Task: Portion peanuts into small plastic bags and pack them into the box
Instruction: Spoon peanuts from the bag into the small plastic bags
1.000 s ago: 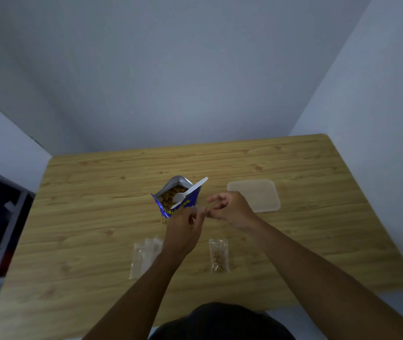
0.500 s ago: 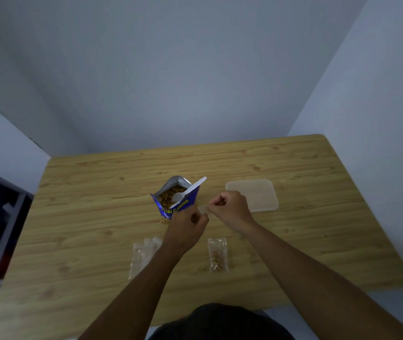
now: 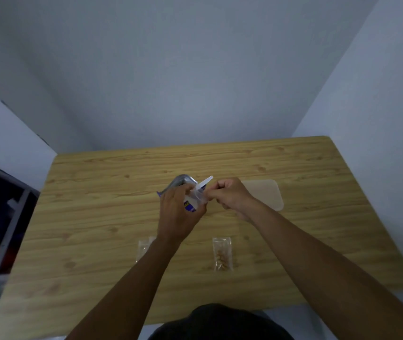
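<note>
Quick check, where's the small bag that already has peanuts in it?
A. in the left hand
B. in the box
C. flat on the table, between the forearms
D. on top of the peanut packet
C: the filled bag lies flat on the table between the two forearms, while the left hand and right hand hold another clear bag up by the peanut packet.

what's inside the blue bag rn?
A white spoon handle sticks out of the blue bag. Its contents are hidden: the left hand and the small bag, held with the right hand, cover the mouth.
</note>
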`<state>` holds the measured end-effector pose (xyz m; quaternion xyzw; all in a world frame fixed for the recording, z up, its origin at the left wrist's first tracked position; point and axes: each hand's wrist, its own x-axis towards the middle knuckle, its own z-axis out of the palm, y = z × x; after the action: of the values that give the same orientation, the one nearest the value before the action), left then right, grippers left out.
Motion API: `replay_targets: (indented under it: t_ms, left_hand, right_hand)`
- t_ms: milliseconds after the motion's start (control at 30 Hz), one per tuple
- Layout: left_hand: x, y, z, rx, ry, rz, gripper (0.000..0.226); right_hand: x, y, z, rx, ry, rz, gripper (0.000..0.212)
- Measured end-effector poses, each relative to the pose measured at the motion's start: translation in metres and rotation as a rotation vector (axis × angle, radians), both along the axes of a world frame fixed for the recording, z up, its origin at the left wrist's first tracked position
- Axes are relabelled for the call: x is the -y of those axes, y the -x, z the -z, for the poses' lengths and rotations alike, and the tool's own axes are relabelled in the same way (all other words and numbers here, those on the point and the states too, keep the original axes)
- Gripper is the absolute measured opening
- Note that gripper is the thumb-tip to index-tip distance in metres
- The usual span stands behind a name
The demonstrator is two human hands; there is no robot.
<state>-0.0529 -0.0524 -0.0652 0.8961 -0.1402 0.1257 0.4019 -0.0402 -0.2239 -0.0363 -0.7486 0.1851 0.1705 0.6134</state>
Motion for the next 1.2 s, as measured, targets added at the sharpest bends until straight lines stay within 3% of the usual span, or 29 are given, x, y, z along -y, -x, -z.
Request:
replay_targets:
  t_ms: [133,333,767,1000,1200]
  left_hand:
    - [-0.013,-0.001,-0.007,-0.124,0.12,0.041,0.028]
    - [-0.05,-0.009,-0.01,-0.139,0.162,-0.102,0.033]
    - [-0.088,-0.025,0.009,-0.192,0.051,-0.053,0.041]
    - [-0.093,-0.023,0.017,-0.15,0.039,-0.046,0.047]
    - [-0.088,-0.017,0.008,-0.227,0.101,-0.036,0.045]
  right_hand:
    - [-0.006,-0.001,0.002,-0.043,-0.051,-0.005,0.019]
    - [-0.016,-0.009,0.021,0.01,0.155,0.367,0.041]
    - [-0.045,-0.017,0.016,0.598,0.479,0.012,0.011]
    - [-0.04,-0.019,0.028,0.502,0.525,0.041,0.022]
    - [-0.041,-0.021,0.027,0.453,0.506,-0.071,0.012]
